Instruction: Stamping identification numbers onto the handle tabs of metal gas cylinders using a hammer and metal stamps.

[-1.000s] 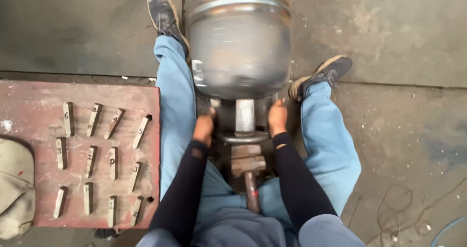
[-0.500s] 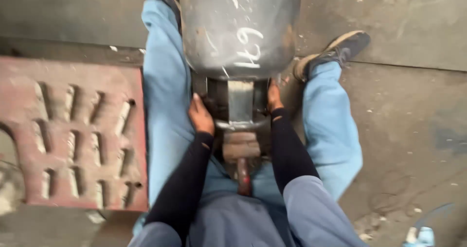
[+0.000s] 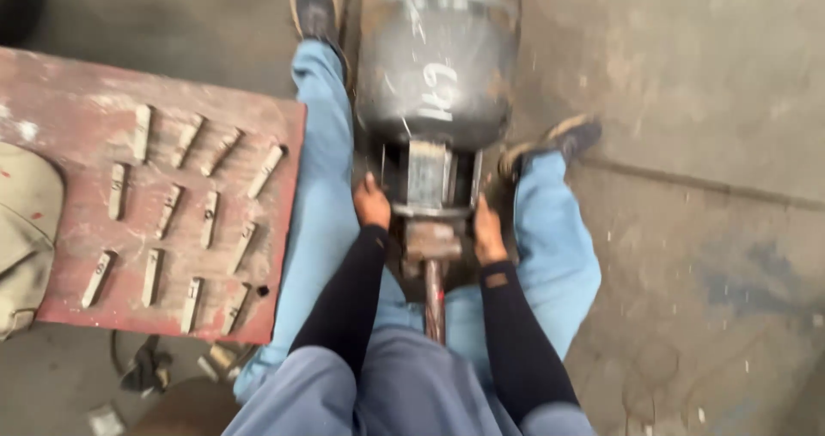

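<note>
Cylinder: a grey steel gas cylinder (image 3: 438, 58) lies on the concrete floor (image 3: 687, 101) between my legs, its collar end towards me.
Left hand: my left hand (image 3: 372, 204) presses on the left side of the cylinder's collar (image 3: 428, 178), fingers curled round the edge; how tight the grip is I cannot tell.
Right hand: my right hand (image 3: 486, 230) holds the collar's right side the same way, grip closed around the rim.
Valve fitting: a rusty block (image 3: 432, 240) sits just below the collar, a rod (image 3: 434, 303) running from it towards me.
Left of me: a red metal plate (image 3: 284, 230) carries rows of small steel stamps (image 3: 209, 219).
</note>
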